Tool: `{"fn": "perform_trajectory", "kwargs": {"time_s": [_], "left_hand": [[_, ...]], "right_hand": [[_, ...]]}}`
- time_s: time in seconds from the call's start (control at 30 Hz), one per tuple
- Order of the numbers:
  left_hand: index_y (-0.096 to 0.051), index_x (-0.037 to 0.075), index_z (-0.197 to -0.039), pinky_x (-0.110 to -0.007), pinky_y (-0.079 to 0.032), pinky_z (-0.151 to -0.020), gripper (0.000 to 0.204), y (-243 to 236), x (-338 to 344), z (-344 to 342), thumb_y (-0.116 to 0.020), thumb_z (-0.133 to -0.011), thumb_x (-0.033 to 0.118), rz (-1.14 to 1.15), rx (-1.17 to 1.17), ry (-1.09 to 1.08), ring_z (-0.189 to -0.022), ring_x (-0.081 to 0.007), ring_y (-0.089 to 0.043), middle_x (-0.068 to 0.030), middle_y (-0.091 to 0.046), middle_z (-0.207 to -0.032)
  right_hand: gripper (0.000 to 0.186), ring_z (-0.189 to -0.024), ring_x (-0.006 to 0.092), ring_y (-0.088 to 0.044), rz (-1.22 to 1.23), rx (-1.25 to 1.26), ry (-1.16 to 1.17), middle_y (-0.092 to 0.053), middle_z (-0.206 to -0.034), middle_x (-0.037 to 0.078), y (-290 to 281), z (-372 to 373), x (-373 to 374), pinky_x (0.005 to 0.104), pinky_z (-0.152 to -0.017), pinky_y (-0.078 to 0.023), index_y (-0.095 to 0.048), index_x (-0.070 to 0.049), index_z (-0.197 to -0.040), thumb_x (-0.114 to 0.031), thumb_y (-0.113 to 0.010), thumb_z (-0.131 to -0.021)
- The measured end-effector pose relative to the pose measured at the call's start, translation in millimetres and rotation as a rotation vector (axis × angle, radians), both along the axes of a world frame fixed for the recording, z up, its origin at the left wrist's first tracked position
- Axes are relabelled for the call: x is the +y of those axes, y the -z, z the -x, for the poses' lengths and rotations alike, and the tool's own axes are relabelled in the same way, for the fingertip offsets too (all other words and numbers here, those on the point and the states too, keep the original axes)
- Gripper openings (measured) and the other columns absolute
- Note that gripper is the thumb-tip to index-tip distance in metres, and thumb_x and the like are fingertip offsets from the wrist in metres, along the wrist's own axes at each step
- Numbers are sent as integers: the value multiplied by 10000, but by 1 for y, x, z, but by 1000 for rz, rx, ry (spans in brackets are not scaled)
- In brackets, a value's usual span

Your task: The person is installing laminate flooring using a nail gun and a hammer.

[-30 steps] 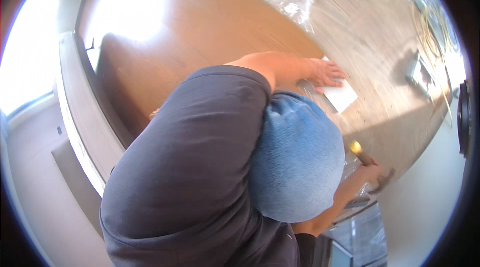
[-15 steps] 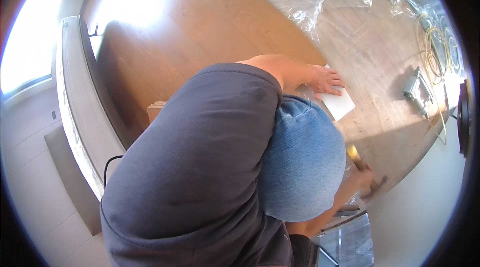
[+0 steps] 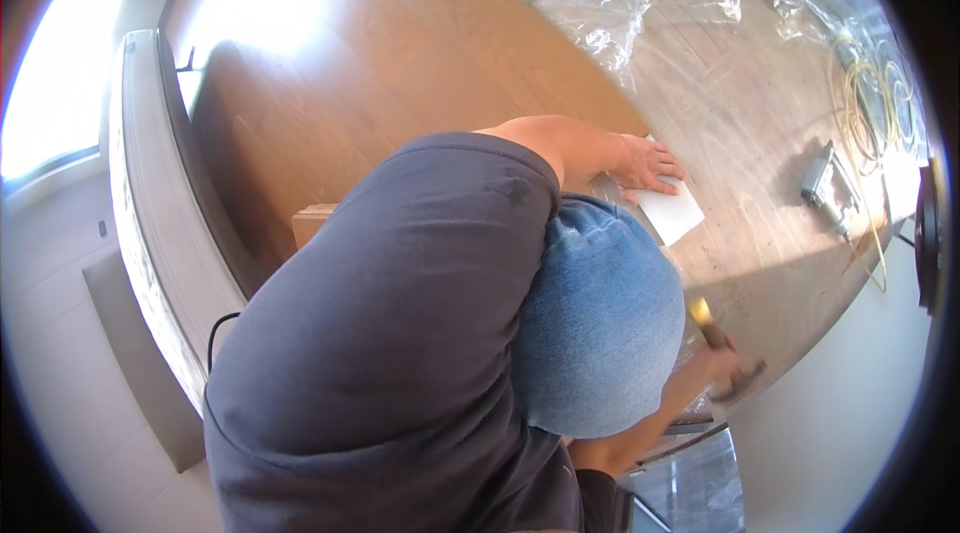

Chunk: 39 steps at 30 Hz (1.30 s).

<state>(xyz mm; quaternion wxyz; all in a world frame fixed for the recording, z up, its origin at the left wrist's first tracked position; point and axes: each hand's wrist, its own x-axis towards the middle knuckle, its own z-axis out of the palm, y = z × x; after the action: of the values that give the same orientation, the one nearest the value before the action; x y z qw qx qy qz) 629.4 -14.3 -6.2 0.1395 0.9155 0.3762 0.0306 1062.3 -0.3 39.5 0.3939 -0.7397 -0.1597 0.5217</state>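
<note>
My left hand (image 3: 645,165) lies with its fingers spread on a white flat rectangular piece (image 3: 677,220), at the edge where wooden floorboards meet clear plastic film. Lower right, my right hand (image 3: 718,363) grips a hammer (image 3: 714,331) around its handle. The yellow end of the handle points away from the dark head, and both hand and tool are smeared by motion. Between my arms, a rounded bulge of blue denim (image 3: 600,323) covers part of the floor. My dark grey sleeve (image 3: 400,313) fills the centre left.
Clear plastic film (image 3: 640,8) covers boards at the upper right. A nail gun (image 3: 828,188) lies there beside a coiled pale hose (image 3: 865,93). Long grey panelling (image 3: 170,183) rises at left. Some stacked boards (image 3: 310,221) show beside my sleeve. A pale wall (image 3: 840,413) curves along the lower right.
My right hand and the hammer have shifted slightly down and left. The left hand stays on the white piece. The whole view has drifted a little.
</note>
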Motion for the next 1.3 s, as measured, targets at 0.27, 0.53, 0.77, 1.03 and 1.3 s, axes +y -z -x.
{"fn": "perform_trajectory", "kwargs": {"time_s": [0.27,0.53,0.77,1.03,1.3], "left_hand": [[-395,110,-1515,-457,-249,-1209,866,-6,-1,9,-716,-813,503,50,-44,27,-1448,-346,-332,-196,-342,-1547],[-390,112,-1515,-460,-245,-1214,854,-3,-1,8,-715,-818,485,61,-27,3,-1459,-349,-310,-202,-337,-1547],[-371,135,-1530,-467,-248,-1213,843,-10,-4,19,-710,-837,474,78,-30,21,-1465,-348,-308,-199,-316,-1561],[-352,141,-1546,-470,-261,-1208,878,-6,-3,17,-714,-829,498,67,29,10,-1460,-352,-316,-198,-309,-1574],[-349,140,-1547,-458,-257,-1211,899,-10,-4,24,-736,-812,484,86,5,24,-1464,-356,-311,-199,-299,-1580]], "right_hand": [[216,-496,102,-443,313,97,-549,-460,-641,-25,-26,-15,-28,287,-453,-433,-513,-138,-872,-266,-658,-968],[107,-677,238,-599,25,-163,-30,-580,-734,73,-7,26,-5,385,-637,-540,-608,-47,-783,-109,-620,-869],[270,-507,127,-480,203,-38,-642,-450,-631,-2,-48,9,-23,303,-462,-458,-475,-119,-807,-252,-592,-1011],[272,-574,145,-564,25,-144,-96,-536,-692,28,-10,32,-10,312,-487,-486,-488,-109,-772,-233,-602,-986],[282,-512,145,-485,205,-12,-446,-493,-637,3,-36,-19,7,295,-487,-456,-487,-132,-783,-283,-591,-997]]}}
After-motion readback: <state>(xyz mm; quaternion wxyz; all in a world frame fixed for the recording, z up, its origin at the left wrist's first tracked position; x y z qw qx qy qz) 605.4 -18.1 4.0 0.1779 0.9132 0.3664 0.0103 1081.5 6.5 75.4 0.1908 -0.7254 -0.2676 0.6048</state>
